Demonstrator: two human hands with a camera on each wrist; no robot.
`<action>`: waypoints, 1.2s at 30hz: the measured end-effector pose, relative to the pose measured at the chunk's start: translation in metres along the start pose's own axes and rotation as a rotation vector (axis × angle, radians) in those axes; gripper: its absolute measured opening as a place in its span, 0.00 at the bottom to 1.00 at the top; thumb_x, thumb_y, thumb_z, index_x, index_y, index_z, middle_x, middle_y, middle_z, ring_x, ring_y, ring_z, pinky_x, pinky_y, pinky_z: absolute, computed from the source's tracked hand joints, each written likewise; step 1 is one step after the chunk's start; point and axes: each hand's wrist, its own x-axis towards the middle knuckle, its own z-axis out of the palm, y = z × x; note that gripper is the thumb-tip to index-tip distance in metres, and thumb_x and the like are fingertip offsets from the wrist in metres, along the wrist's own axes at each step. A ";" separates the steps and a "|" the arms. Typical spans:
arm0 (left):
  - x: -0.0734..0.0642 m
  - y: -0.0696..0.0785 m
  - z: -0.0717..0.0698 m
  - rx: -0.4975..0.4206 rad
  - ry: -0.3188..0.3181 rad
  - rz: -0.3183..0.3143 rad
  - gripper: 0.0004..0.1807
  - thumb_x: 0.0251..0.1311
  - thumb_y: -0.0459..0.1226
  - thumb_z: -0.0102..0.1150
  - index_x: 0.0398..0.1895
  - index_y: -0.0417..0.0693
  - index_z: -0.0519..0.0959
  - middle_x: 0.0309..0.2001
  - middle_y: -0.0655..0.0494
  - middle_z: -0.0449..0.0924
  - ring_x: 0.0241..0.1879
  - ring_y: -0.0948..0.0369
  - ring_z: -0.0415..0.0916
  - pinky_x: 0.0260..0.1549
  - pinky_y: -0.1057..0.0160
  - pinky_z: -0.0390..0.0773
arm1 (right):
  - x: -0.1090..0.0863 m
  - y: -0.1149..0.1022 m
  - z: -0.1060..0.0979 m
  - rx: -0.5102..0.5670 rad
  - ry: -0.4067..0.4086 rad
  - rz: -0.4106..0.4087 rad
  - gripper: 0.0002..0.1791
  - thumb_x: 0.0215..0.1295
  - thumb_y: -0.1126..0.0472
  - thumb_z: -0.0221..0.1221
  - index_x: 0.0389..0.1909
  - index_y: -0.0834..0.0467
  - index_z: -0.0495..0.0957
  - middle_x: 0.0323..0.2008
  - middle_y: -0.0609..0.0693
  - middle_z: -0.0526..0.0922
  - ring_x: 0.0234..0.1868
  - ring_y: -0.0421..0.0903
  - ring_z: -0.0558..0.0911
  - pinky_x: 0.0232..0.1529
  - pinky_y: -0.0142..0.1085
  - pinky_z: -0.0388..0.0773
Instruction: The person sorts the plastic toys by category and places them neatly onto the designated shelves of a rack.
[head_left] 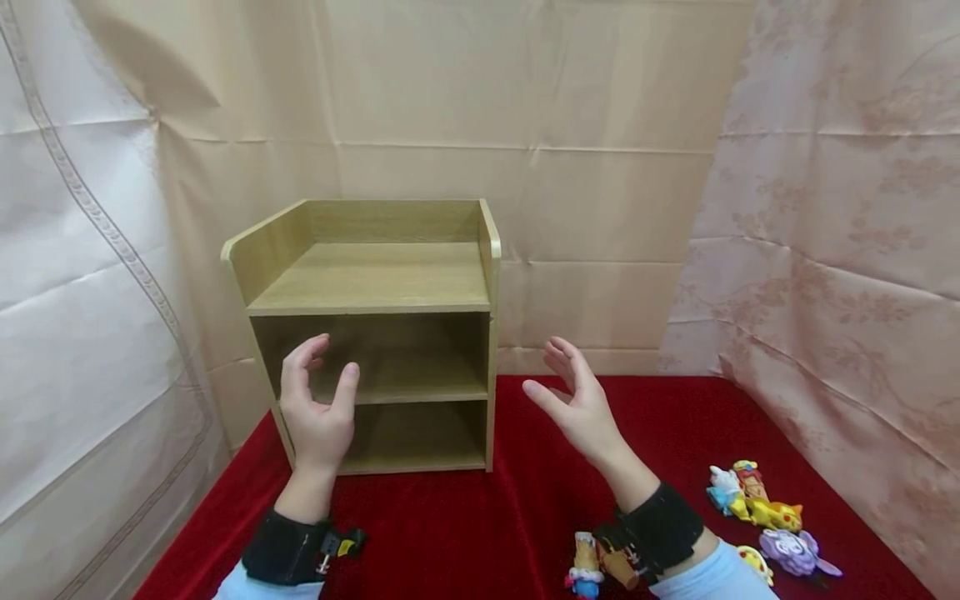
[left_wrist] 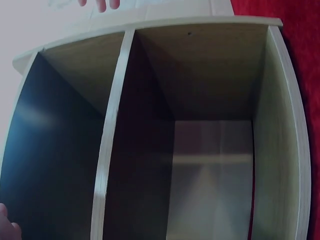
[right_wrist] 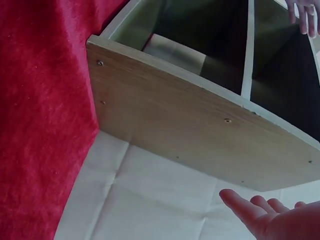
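Note:
A light wooden shelf unit (head_left: 367,279) stands on the red cloth, with a walled top and two compartments below. My left hand (head_left: 318,417) is raised in front of its left side, thumb and fingers apart and holding nothing. To the right of the unit, my right hand (head_left: 573,408) hovers over the cloth, also holding nothing, its thumb spread from the fingers. In the right wrist view, the unit's screwed side panel (right_wrist: 200,120) faces the right hand (right_wrist: 285,220). The left wrist view looks into the lower compartment (left_wrist: 210,75).
Several small toy figures lie at the right of the red cloth (head_left: 457,533), among them a purple one (head_left: 797,552) and a yellow one (head_left: 776,514). Two more figures, one with a blue base (head_left: 585,575), lie by the right wrist. Beige curtains (head_left: 600,200) hang behind.

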 end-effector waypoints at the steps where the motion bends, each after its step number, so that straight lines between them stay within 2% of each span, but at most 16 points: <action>1: 0.001 -0.002 -0.001 0.015 0.016 -0.004 0.21 0.54 0.23 0.63 0.52 0.20 0.75 0.51 0.26 0.76 0.55 0.46 0.74 0.54 0.60 0.69 | 0.002 0.000 0.002 -0.003 0.000 0.001 0.41 0.69 0.55 0.66 0.78 0.51 0.57 0.75 0.51 0.64 0.75 0.54 0.63 0.66 0.56 0.69; 4: 0.004 -0.006 -0.004 0.031 0.062 -0.016 0.23 0.54 0.24 0.64 0.52 0.19 0.73 0.52 0.26 0.74 0.56 0.51 0.72 0.54 0.62 0.67 | 0.006 -0.001 0.007 -0.022 0.002 0.013 0.42 0.68 0.52 0.67 0.78 0.49 0.56 0.75 0.50 0.64 0.75 0.52 0.63 0.65 0.55 0.70; 8: 0.009 -0.012 -0.007 0.029 0.090 -0.027 0.26 0.53 0.25 0.63 0.55 0.18 0.69 0.55 0.24 0.70 0.58 0.53 0.68 0.55 0.62 0.63 | 0.012 -0.001 0.012 -0.041 0.000 0.028 0.44 0.67 0.50 0.68 0.78 0.48 0.56 0.75 0.50 0.64 0.75 0.51 0.63 0.65 0.55 0.71; 12: 0.011 -0.018 -0.011 0.071 0.118 -0.061 0.30 0.53 0.26 0.63 0.59 0.21 0.66 0.60 0.24 0.66 0.63 0.54 0.64 0.60 0.58 0.60 | 0.017 -0.001 0.017 -0.052 -0.001 0.040 0.45 0.65 0.48 0.69 0.78 0.47 0.55 0.75 0.49 0.64 0.74 0.49 0.64 0.65 0.54 0.71; 16: 0.014 -0.029 -0.015 0.104 0.156 -0.079 0.33 0.52 0.27 0.65 0.61 0.23 0.64 0.62 0.24 0.63 0.66 0.53 0.59 0.66 0.55 0.57 | 0.023 0.001 0.023 -0.066 -0.007 0.042 0.47 0.65 0.46 0.69 0.78 0.49 0.55 0.75 0.49 0.64 0.74 0.49 0.64 0.65 0.55 0.71; 20: 0.015 -0.037 -0.019 0.131 0.168 -0.115 0.38 0.52 0.29 0.67 0.66 0.28 0.62 0.64 0.26 0.60 0.68 0.50 0.57 0.69 0.54 0.54 | 0.028 0.002 0.028 -0.064 -0.013 0.053 0.48 0.64 0.45 0.69 0.79 0.49 0.54 0.75 0.49 0.63 0.74 0.50 0.64 0.66 0.55 0.70; 23: 0.015 -0.044 -0.022 0.138 0.158 -0.187 0.42 0.53 0.29 0.67 0.71 0.31 0.58 0.69 0.32 0.58 0.71 0.49 0.54 0.71 0.54 0.53 | 0.032 0.003 0.031 -0.054 -0.012 0.069 0.49 0.63 0.43 0.70 0.79 0.48 0.54 0.76 0.48 0.62 0.74 0.50 0.64 0.66 0.54 0.70; 29: 0.016 -0.079 -0.031 0.149 0.124 -0.387 0.49 0.56 0.33 0.69 0.78 0.41 0.52 0.76 0.46 0.57 0.75 0.57 0.53 0.73 0.59 0.51 | 0.040 0.005 0.038 -0.072 -0.010 0.096 0.52 0.61 0.40 0.70 0.80 0.46 0.51 0.76 0.48 0.61 0.74 0.50 0.64 0.65 0.53 0.72; 32: 0.018 -0.087 -0.035 0.140 0.106 -0.485 0.50 0.57 0.34 0.69 0.80 0.46 0.51 0.77 0.49 0.57 0.76 0.60 0.53 0.73 0.60 0.51 | 0.043 0.006 0.041 -0.087 -0.016 0.104 0.54 0.61 0.39 0.69 0.81 0.46 0.50 0.77 0.49 0.59 0.75 0.51 0.63 0.65 0.54 0.71; 36: 0.022 -0.094 -0.038 0.137 0.096 -0.571 0.48 0.59 0.34 0.69 0.80 0.50 0.53 0.75 0.50 0.61 0.73 0.58 0.59 0.72 0.56 0.56 | 0.048 0.007 0.046 -0.099 -0.013 0.123 0.55 0.60 0.37 0.70 0.81 0.46 0.49 0.77 0.50 0.59 0.75 0.51 0.63 0.65 0.54 0.71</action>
